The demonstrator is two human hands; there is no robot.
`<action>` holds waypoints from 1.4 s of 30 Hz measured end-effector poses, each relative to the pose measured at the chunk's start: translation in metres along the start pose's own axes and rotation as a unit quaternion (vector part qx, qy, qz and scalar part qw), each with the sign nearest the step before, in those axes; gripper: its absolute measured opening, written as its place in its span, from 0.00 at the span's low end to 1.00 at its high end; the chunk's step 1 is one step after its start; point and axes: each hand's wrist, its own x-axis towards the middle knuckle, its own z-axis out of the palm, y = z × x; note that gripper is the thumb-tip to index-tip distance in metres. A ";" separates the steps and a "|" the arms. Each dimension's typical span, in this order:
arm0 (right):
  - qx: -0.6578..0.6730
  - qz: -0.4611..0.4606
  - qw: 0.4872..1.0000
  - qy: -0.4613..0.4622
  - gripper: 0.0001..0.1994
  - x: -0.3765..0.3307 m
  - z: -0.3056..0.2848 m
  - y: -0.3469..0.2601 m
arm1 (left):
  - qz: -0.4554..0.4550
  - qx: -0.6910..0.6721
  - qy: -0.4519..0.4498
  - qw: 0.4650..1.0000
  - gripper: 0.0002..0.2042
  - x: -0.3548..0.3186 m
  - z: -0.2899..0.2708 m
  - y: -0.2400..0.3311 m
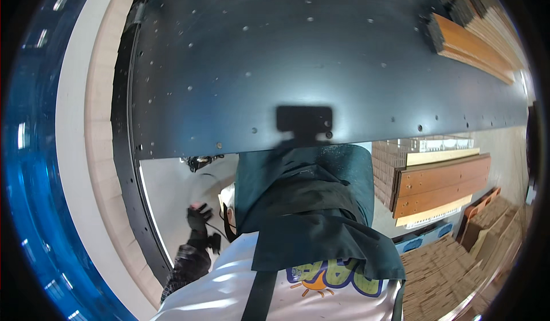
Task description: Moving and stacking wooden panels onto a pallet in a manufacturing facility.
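One dark-gloved left hand [199,217] near a white shirt [226,284] (blue-edged lettering [369,284]).

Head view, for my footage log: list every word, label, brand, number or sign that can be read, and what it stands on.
White shirt: large yellow-green lettering, dark-outlined, partly covered by the dark apron; I won't copy it.
Elsewhere: no readable text that I can make out.

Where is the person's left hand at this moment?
In the head view, the dark-gloved left hand is at lower left, below the near edge of the dark tabletop in the picture, between the black side rail and the dark apron.
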 end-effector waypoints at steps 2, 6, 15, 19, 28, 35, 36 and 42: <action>-0.017 0.018 1.000 -0.007 0.17 -0.011 -0.006 -0.010 | 0.087 0.124 0.097 0.984 0.22 0.004 -0.004 0.001; -0.028 0.037 0.999 -0.020 0.17 -0.026 -0.008 -0.023 | -0.101 0.181 -0.075 0.975 0.17 0.016 0.002 -0.037; 0.052 0.029 0.998 -0.028 0.17 -0.064 0.021 -0.004 | 0.034 0.441 0.006 0.897 0.21 0.064 0.028 -0.088; 0.108 -0.002 0.994 -0.022 0.16 -0.069 0.044 -0.007 | 0.011 0.447 -0.018 0.894 0.20 0.044 0.022 -0.050; 0.191 -0.115 0.975 0.016 0.16 -0.112 0.042 -0.081 | 0.002 0.433 -0.076 0.898 0.20 0.039 0.032 0.095; 0.295 -0.138 0.945 0.023 0.16 -0.142 0.144 -0.022 | -0.077 0.461 -0.094 0.879 0.19 0.029 0.044 0.187; 0.310 -0.142 0.940 0.022 0.16 -0.135 0.162 -0.011 | -0.087 0.468 -0.093 0.875 0.19 0.028 0.036 0.207; 0.345 -0.171 0.923 0.015 0.16 -0.058 0.242 0.065 | -0.122 0.463 -0.068 0.875 0.18 0.092 0.116 0.170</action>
